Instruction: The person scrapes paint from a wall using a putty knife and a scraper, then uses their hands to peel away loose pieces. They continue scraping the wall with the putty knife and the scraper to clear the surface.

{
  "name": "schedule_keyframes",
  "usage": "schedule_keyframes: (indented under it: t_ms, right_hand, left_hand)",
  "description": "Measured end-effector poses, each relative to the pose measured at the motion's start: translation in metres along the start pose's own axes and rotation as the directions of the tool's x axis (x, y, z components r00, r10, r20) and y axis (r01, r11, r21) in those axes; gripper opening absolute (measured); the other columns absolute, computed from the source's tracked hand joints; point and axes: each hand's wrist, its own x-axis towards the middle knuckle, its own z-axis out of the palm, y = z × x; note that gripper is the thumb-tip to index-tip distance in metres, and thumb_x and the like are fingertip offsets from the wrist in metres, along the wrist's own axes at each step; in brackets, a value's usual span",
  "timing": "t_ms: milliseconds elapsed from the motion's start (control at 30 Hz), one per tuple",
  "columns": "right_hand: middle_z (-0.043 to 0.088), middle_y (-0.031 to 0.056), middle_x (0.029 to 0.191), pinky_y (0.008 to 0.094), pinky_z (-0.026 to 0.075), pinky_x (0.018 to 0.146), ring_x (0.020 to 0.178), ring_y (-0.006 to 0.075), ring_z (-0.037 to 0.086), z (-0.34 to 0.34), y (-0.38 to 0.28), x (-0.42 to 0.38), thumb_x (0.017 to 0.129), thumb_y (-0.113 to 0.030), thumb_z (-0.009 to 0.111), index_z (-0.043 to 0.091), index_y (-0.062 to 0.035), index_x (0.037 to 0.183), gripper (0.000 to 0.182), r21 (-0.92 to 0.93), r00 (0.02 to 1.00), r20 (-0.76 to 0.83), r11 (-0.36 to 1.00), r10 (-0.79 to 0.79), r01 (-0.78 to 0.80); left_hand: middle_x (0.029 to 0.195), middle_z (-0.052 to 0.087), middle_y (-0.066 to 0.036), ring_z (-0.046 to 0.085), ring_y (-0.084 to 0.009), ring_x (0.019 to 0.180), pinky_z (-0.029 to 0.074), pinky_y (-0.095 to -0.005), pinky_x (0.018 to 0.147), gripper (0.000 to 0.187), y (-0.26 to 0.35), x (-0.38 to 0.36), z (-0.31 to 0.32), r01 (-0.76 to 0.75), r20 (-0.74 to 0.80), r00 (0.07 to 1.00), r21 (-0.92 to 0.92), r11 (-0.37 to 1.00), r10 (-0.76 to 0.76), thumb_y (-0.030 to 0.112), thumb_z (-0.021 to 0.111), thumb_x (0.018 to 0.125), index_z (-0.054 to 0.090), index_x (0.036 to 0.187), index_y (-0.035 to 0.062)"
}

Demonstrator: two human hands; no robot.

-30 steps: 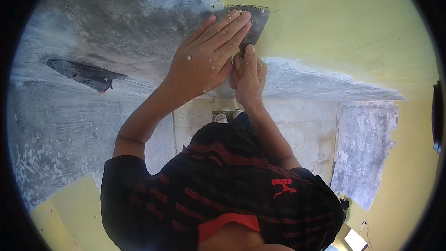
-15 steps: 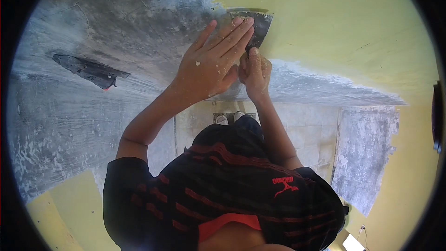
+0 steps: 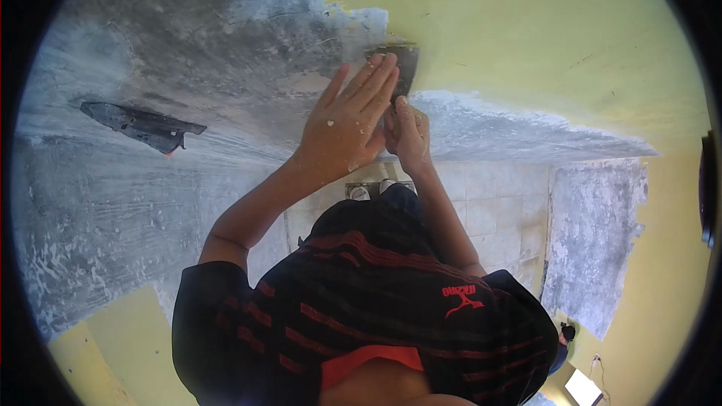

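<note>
A putty knife with a broad dark blade (image 3: 407, 68) is pressed against the wall, its edge at the border between green paint (image 3: 511, 22) and bare grey plaster (image 3: 248, 53). My right hand (image 3: 410, 135) is closed round its handle, thumb upward; the handle is mostly hidden by the fingers. My left hand (image 3: 338, 128) lies flat with fingers stretched out, the fingertips resting over the left part of the blade. Small paint flakes stick to the back of my left hand. Crumbs of paint sit along the blade's top edge.
A dark, torn-edged fixture or piece (image 3: 143, 126) is on the grey wall at left. Pale floor tiles (image 3: 489, 210) lie below, near my feet. Another patch of bare plaster (image 3: 594, 240) is at right. Part of another person (image 3: 564, 338) shows at lower right.
Both hands and the putty knife have moved down and slightly left in view. A pale bare strip now shows above the blade where the blade was. More of the other person shows at lower right.
</note>
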Motion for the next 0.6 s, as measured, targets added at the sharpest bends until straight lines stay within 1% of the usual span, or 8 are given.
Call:
schedule_keyframes:
  t_ms: [33,167,233,333,400,433,500,600]
  right_hand:
    - [0.043,-0.0043,0.061,0.0253,0.029,0.043,0.048,0.0060,0.039,0.002,-0.002,0.000,0.115,-0.044,0.048,0.052,-0.0093,0.079,0.050,-0.005,0.999,0.027,1.000,0.018,-0.018]
    - [0.043,-0.0041,0.060,0.0257,0.028,0.043,0.047,0.0062,0.039,0.012,-0.002,0.003,0.115,-0.044,0.048,0.053,-0.0095,0.078,0.050,-0.029,0.998,0.041,0.998,0.048,-0.047]
    - [0.042,-0.0038,0.058,0.0259,0.028,0.042,0.046,0.0062,0.037,0.016,0.001,0.004,0.115,-0.044,0.047,0.052,-0.0099,0.077,0.051,0.045,0.994,0.062,0.995,0.085,-0.088]
    - [0.042,-0.0036,0.057,0.0257,0.027,0.042,0.045,0.0063,0.037,0.012,0.008,0.010,0.115,-0.045,0.047,0.051,-0.0103,0.076,0.052,0.047,0.995,0.091,0.998,0.047,-0.051]
    - [0.042,-0.0035,0.056,0.0256,0.027,0.042,0.045,0.0062,0.036,0.014,0.006,0.010,0.115,-0.045,0.047,0.051,-0.0103,0.076,0.052,0.032,0.995,0.070,0.997,0.073,-0.075]
    - [0.042,-0.0034,0.056,0.0255,0.027,0.042,0.045,0.0062,0.036,0.016,0.002,0.009,0.115,-0.045,0.048,0.050,-0.0103,0.075,0.053,0.017,0.994,0.044,0.995,0.096,-0.097]
    - [0.043,-0.0033,0.056,0.0255,0.027,0.042,0.045,0.0061,0.036,0.020,-0.002,0.006,0.115,-0.045,0.047,0.050,-0.0101,0.075,0.053,0.012,0.994,0.038,0.995,0.098,-0.099]
    - [0.043,-0.0034,0.057,0.0255,0.027,0.042,0.046,0.0060,0.037,0.021,-0.004,0.007,0.115,-0.045,0.047,0.050,-0.0102,0.075,0.053,0.005,0.995,0.035,0.995,0.095,-0.095]
  left_hand:
    - [0.172,0.036,-0.011,0.033,-0.0255,0.160,0.023,-0.0496,0.130,0.086,0.000,-0.002,-0.004,-0.007,0.005,1.000,-0.003,1.000,0.007,0.022,0.075,0.084,0.041,0.161,0.0029]
    - [0.172,0.035,-0.011,0.032,-0.0256,0.160,0.023,-0.0488,0.130,0.086,0.000,-0.007,-0.018,0.042,0.038,0.998,0.038,0.998,-0.044,0.022,0.074,0.085,0.040,0.162,0.0031]
    - [0.172,0.034,-0.011,0.033,-0.0252,0.160,0.024,-0.0486,0.130,0.086,-0.003,-0.008,-0.021,0.050,0.050,0.997,0.058,0.997,-0.053,0.022,0.074,0.085,0.040,0.162,0.0031]
    - [0.173,0.035,-0.010,0.033,-0.0238,0.159,0.025,-0.0482,0.130,0.085,-0.006,-0.006,-0.021,0.041,0.061,0.997,0.098,0.994,-0.048,0.022,0.073,0.086,0.040,0.162,0.0042]
    - [0.172,0.036,-0.008,0.035,-0.0227,0.159,0.025,-0.0475,0.129,0.082,-0.009,-0.004,-0.021,0.020,0.053,0.998,0.149,0.989,-0.029,0.021,0.073,0.087,0.042,0.162,0.0059]
    - [0.172,0.036,-0.008,0.035,-0.0227,0.159,0.025,-0.0475,0.129,0.082,-0.010,-0.004,-0.020,0.020,0.054,0.998,0.145,0.989,-0.028,0.021,0.073,0.087,0.042,0.162,0.0059]
    - [0.168,0.043,-0.006,0.040,-0.0195,0.155,0.025,-0.0461,0.130,0.074,-0.012,-0.002,-0.020,0.014,0.000,1.000,0.153,0.988,-0.014,0.019,0.068,0.088,0.048,0.158,0.0064]
    - [0.167,0.044,-0.006,0.040,-0.0187,0.155,0.025,-0.0461,0.130,0.072,-0.013,0.001,-0.025,0.004,0.007,1.000,0.146,0.989,-0.005,0.018,0.067,0.088,0.050,0.157,0.0065]
